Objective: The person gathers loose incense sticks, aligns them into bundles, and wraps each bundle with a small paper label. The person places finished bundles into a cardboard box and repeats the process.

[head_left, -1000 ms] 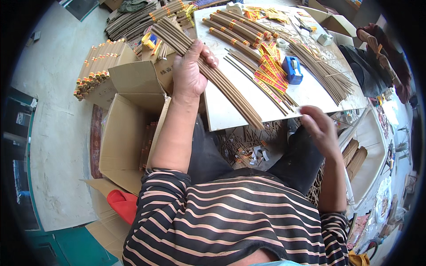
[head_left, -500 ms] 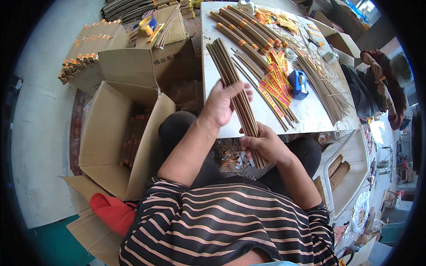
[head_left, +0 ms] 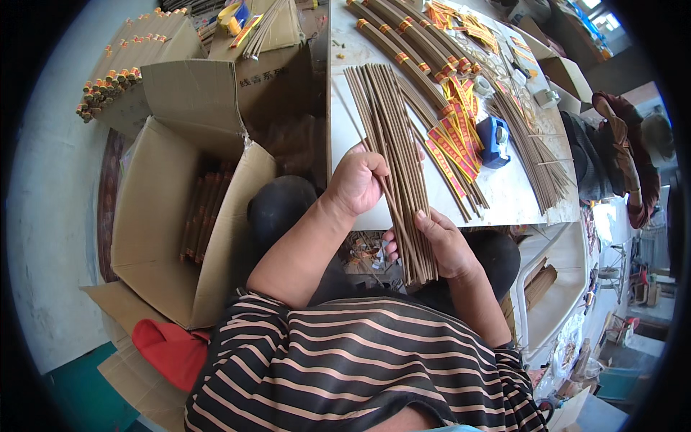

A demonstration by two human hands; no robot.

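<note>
A loose bundle of brown incense sticks is fanned out flat between my two hands, over the near edge of the white table. My left hand is closed on the left side of the bundle, about halfway along. Lower down, my right hand grips its right side, thumb on top and fingertips showing at the left edge. One stick leans out to the left, apart from the others. Just beyond the bundle lie red and yellow paper labels on more loose sticks, with a blue tape dispenser beside them.
Banded incense bundles lie at the table's far side, and loose sticks at its right. An open cardboard box with wrapped bundles stands at my left. A white tub is at lower right. Another person sits at the right.
The narrow bundle has spread into a wide, flat fan. My left hand has moved slightly down, and my right hand slightly right. The whole view has shifted a little.
</note>
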